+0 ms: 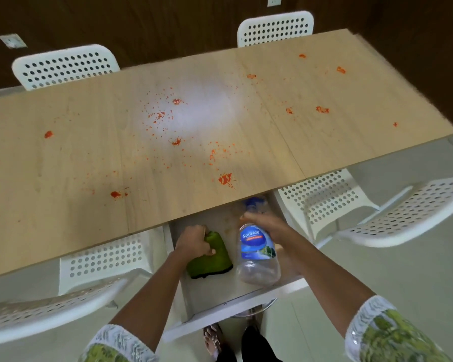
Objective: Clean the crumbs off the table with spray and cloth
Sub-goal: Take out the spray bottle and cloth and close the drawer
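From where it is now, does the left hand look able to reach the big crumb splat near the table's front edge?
Probably yes: the left hand grips the cloth in the open drawer, and nothing stands between it and the splat.

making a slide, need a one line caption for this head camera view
Left hand grips a green cloth, right hand a spray bottle, over an open drawer below the crumb-strewn table.
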